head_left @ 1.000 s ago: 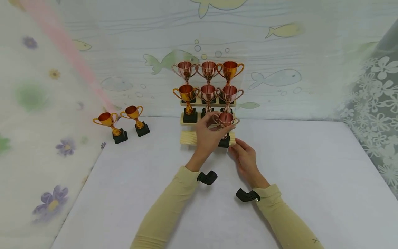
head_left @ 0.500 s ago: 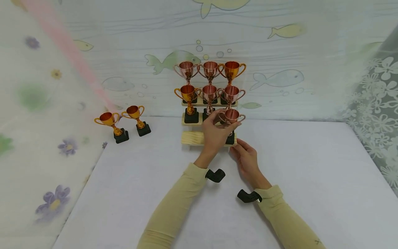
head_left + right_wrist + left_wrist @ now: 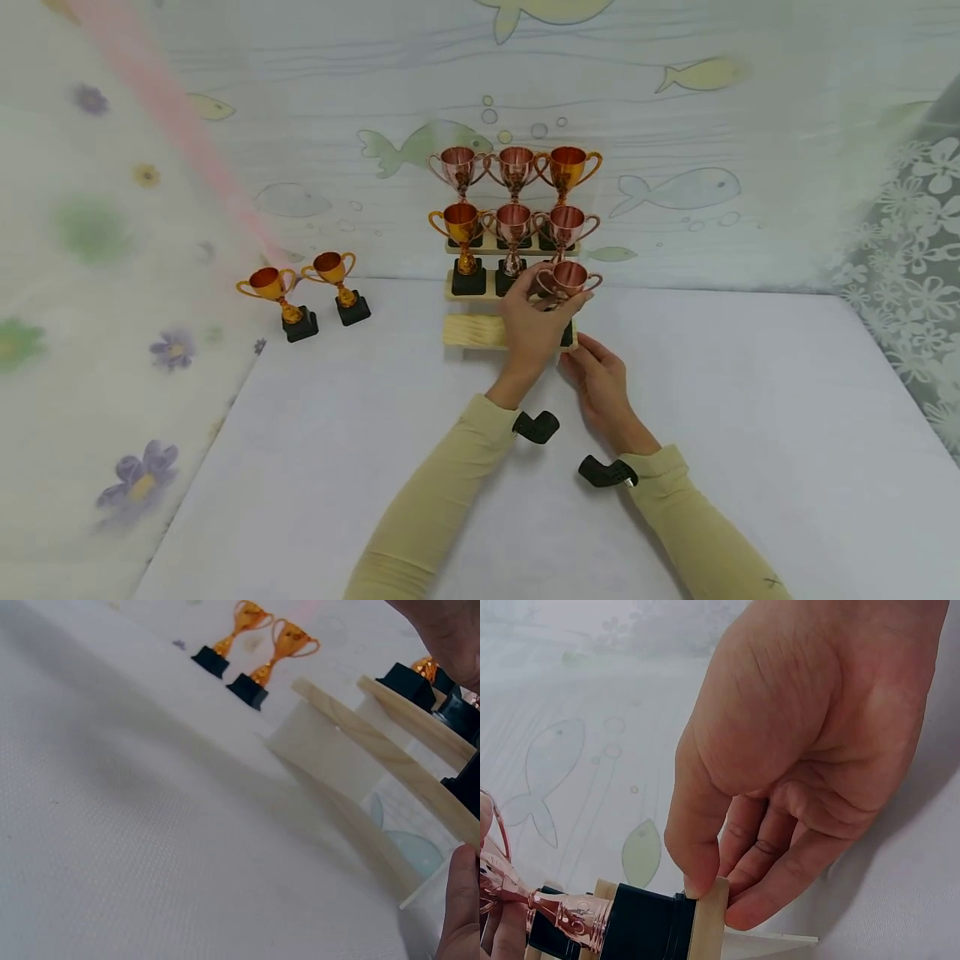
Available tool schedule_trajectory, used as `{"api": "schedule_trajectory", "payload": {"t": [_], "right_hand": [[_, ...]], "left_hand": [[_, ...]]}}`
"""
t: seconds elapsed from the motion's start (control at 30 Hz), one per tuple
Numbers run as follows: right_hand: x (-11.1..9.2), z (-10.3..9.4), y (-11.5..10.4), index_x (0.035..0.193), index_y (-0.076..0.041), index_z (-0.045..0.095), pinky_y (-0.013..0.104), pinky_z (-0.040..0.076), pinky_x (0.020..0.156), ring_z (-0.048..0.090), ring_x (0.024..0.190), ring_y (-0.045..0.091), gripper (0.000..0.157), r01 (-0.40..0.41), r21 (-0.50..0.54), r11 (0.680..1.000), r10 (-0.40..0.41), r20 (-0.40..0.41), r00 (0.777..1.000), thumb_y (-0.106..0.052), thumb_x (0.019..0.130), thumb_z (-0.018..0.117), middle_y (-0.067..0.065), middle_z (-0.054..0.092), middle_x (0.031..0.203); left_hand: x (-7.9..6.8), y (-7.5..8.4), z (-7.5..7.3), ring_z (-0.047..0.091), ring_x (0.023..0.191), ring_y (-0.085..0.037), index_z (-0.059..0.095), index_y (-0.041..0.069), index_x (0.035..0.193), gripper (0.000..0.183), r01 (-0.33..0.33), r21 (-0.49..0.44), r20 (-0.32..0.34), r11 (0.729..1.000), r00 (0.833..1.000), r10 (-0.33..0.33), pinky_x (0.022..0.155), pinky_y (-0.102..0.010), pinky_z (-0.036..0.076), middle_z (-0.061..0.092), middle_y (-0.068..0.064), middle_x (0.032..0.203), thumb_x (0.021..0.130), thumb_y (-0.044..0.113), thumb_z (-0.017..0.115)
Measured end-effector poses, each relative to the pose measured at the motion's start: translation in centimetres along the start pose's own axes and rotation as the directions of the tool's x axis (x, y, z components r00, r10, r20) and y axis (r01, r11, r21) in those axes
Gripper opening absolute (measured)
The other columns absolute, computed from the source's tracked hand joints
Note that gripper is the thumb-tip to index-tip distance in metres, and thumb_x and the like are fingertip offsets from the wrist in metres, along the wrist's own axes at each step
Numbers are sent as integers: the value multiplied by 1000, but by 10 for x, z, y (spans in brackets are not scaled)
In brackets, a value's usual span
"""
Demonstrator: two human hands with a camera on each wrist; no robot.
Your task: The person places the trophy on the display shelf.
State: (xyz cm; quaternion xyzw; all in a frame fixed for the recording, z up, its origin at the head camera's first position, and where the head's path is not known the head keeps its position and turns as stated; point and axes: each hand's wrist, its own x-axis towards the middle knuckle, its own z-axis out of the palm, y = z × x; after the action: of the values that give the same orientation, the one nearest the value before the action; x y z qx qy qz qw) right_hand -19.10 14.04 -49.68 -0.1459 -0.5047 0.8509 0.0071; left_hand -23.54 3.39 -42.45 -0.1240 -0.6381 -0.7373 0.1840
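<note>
At the bottom step of a tiered wooden stand (image 3: 474, 332), my left hand (image 3: 532, 329) grips a rose-gold trophy (image 3: 570, 280) between thumb and fingers. The trophy stands upright, its black base (image 3: 649, 919) over the step's right end. My right hand (image 3: 600, 383) pinches that end of the wood, thumb above and fingers below, as the left wrist view shows. Part of the trophy's stem is hidden behind my left hand in the head view. On the upper two steps stand several trophies, rose-gold ones and gold ones, such as the gold trophy (image 3: 462, 229) at the middle step's left.
Two gold trophies, one (image 3: 272, 292) and another (image 3: 333, 275), stand apart on the white table (image 3: 225, 500) left of the stand. A fish-patterned curtain (image 3: 315, 108) hangs behind. White supports (image 3: 330, 742) hold up the wooden steps.
My left hand has slid the rose-gold trophy to the right along the bottom step, toward its right end. My right hand keeps its place at the wood's end. The head view has shifted slightly.
</note>
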Motion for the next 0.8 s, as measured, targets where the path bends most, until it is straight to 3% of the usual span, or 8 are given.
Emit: {"api": "schedule_trajectory", "payload": {"t": [0.3, 0.47, 0.67, 0.8], "right_hand": [[0, 0, 1, 145, 12, 40, 18, 57, 90, 67, 94, 4, 42, 4, -7, 1000, -4, 4, 1000, 0, 105, 49, -6, 67, 104], [0, -1, 0, 146, 10, 40, 18, 57, 92, 67, 95, 3, 42, -11, -15, 1000, 11, 5, 1000, -1, 106, 49, -7, 65, 105], [1, -1, -1, 146, 13, 38, 18, 56, 94, 67, 95, 3, 44, -5, -19, 1000, 6, 12, 1000, 0, 106, 49, -6, 65, 105], [1, -1, -1, 146, 13, 38, 19, 55, 97, 66, 98, 3, 45, -13, -39, 999, 14, 13, 1000, -1, 105, 50, -3, 62, 111]], "left_hand": [[-3, -3, 1, 67, 91, -16, 67, 2, 121, 51, -22, 8, -23, 1000, 999, 22, 81, -34, 64, 68, -15, 107, 76, 6, 90], [-1, 0, -4, 67, 102, -18, 62, 0, 128, 59, -37, 75, 16, 997, 999, 36, 96, -35, 59, 66, -14, 114, 76, 8, 91], [-5, -2, -30, 57, 123, -32, 48, 3, 144, 82, -11, 170, 126, 985, 992, -10, 108, -47, 50, 59, -16, 132, 75, 11, 92], [-17, -6, -66, 55, 126, -35, 49, 4, 144, 77, -23, 238, 261, 971, 965, -41, 108, -49, 50, 56, -17, 138, 79, 14, 90]]}}
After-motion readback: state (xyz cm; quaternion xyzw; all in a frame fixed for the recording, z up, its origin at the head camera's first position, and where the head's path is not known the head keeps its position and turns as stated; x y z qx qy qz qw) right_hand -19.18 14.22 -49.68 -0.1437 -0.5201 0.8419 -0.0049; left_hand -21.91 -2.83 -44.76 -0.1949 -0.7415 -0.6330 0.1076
